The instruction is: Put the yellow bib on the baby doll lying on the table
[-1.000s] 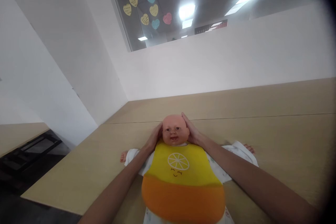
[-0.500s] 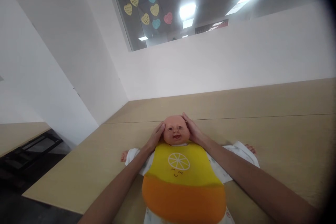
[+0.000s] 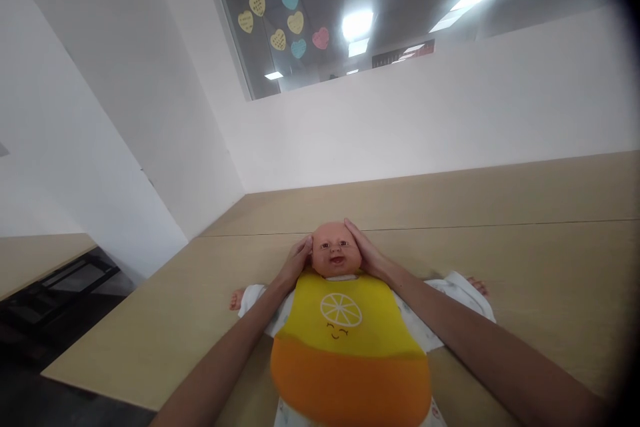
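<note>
Shifted slightly, left hand (image 3: pixel 296 262) and right hand (image 3: pixel 367 252) cup the doll's head (image 3: pixel 337 250).

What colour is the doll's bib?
The doll's bib is yellow over orange, with a citrus slice and smiling face, best seen in the head view.

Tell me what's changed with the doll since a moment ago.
The doll's head has turned slightly, so its face now sits straighter. The left hand and right hand turned it a little and still cup it on both sides; neither has let go. The bib stayed in place on the doll, which still lies on the table.
</note>
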`<action>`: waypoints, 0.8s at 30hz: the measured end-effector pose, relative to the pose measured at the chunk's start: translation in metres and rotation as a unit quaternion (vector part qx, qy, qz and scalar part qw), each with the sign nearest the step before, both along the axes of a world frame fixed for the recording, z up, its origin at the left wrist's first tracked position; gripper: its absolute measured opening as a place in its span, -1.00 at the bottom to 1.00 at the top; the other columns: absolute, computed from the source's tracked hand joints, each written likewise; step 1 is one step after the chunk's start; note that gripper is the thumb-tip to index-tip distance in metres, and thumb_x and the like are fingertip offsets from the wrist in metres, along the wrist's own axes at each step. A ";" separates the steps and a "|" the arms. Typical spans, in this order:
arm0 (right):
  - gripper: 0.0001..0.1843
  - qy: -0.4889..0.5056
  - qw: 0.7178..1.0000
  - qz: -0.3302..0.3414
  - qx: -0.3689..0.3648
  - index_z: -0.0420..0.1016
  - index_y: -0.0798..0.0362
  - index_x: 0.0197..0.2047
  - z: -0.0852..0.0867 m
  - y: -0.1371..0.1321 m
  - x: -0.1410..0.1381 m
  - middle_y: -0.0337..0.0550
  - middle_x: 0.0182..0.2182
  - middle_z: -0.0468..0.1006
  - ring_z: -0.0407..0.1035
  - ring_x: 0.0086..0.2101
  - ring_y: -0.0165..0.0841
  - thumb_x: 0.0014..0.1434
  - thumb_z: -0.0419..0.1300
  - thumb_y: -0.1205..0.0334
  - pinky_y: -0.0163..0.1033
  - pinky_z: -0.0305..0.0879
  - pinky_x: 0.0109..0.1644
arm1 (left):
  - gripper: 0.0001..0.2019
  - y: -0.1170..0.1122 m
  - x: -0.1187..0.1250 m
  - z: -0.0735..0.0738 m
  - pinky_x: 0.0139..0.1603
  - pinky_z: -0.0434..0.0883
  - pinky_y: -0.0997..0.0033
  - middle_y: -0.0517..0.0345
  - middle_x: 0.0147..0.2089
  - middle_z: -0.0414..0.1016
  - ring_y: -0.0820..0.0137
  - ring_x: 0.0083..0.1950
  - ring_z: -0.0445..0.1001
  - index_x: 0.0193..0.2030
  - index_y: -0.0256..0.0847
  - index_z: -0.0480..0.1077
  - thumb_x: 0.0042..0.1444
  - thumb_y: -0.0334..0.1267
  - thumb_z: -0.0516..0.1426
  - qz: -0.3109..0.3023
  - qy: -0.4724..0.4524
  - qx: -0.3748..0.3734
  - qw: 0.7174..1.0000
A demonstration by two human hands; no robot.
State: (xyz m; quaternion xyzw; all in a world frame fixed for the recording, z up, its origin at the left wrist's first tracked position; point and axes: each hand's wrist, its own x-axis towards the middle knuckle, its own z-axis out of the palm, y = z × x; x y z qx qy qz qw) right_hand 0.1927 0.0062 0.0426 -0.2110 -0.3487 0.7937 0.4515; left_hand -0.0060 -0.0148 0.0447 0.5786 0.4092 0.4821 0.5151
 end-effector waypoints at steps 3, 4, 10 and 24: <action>-0.41 0.004 0.999 -0.037 0.015 0.48 0.13 0.05 -0.006 0.009 -0.002 -0.01 0.02 0.52 0.46 -0.02 -0.27 0.20 0.21 -0.20 -0.16 0.37 0.19 | -0.54 -0.001 0.001 0.003 -0.09 0.39 0.48 0.05 -0.10 0.53 0.34 -0.09 0.43 -0.14 -0.28 0.49 0.15 0.15 0.19 0.004 -0.008 0.015 1.000; -0.46 0.004 0.997 -0.072 0.027 0.50 0.13 -0.01 -0.008 0.011 -0.002 -0.04 -0.02 0.54 0.46 -0.07 -0.29 0.15 0.27 -0.16 -0.20 0.40 0.12 | -0.56 -0.001 0.002 0.004 -0.08 0.38 0.48 0.05 -0.10 0.53 0.34 -0.08 0.42 -0.15 -0.28 0.50 0.15 0.13 0.20 0.007 -0.009 0.023 1.000; -0.49 -0.001 0.981 -0.186 0.062 0.49 0.18 -0.18 -0.014 0.019 -0.001 -0.07 -0.19 0.55 0.42 -0.25 -0.33 -0.13 0.47 0.05 -0.28 0.41 -0.14 | -0.61 -0.003 0.003 0.008 -0.14 0.39 0.49 0.04 -0.13 0.53 0.35 -0.11 0.40 -0.22 -0.28 0.52 0.14 0.07 0.22 0.028 0.015 0.063 0.997; -0.12 0.040 0.992 0.103 -0.054 0.41 0.23 0.19 0.003 -0.003 0.004 0.13 0.11 0.45 0.43 0.06 -0.12 0.22 -0.01 -0.43 0.02 0.28 0.29 | -0.57 0.002 -0.002 0.004 -0.12 0.48 0.40 -0.11 -0.03 0.57 0.29 -0.08 0.51 -0.13 -0.30 0.58 0.02 0.03 0.34 0.077 -0.032 0.051 0.995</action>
